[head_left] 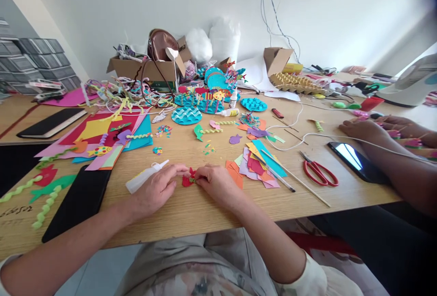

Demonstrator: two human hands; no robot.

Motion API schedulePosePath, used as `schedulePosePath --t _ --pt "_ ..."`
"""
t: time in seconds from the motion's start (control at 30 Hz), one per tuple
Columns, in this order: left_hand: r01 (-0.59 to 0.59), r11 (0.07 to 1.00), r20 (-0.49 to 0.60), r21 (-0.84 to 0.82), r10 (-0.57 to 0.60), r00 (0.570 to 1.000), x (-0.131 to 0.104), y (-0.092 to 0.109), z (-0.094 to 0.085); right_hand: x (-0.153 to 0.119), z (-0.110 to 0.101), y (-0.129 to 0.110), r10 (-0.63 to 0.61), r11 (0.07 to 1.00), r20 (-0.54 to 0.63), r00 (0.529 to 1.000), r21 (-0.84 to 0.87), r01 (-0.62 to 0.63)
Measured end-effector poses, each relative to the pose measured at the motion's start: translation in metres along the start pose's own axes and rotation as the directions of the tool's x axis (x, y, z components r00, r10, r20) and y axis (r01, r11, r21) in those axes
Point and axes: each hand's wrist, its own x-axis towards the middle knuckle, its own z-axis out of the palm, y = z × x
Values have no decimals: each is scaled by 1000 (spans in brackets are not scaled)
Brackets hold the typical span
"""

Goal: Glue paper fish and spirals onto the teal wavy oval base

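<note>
A small red paper fish (186, 181) lies on the table between my hands, with a bit of green on its right side. The fingers of my left hand (159, 187) are stretched out, their tips at the fish's left edge. My right hand (216, 184) has its fingertips pinched together at the right edge of the fish; what they grip is hidden. Beside my left hand, partly under it, lies a white glue bottle (139, 179) with a pointed nozzle. Coloured paper scraps (256, 168) are piled to the right of my right hand.
Red-handled pliers (319, 172), a wooden stick (297, 178) and a phone (355, 161) lie to the right, near another person's arm (385, 164). Coloured sheets (73, 139) and a black case (80, 202) are at left. Blue decorated discs (186, 115) and a cardboard box (133, 67) stand behind.
</note>
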Motion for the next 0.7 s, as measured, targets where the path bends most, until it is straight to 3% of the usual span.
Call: schedulePosePath --t 0.27,0.6,0.7 --pt "-200 955 -14 220 208 978 2 -13 21 0 -1 -1 -4 1000 10 1000 -10 4" --pt "-288 872 54 395 291 955 0 -11 22 -1 -3 -3 -10 1000 28 1000 -25 11" --pt "-273 906 66 322 266 962 -1 -10 21 -2 -3 -4 -8 999 31 999 -45 9"
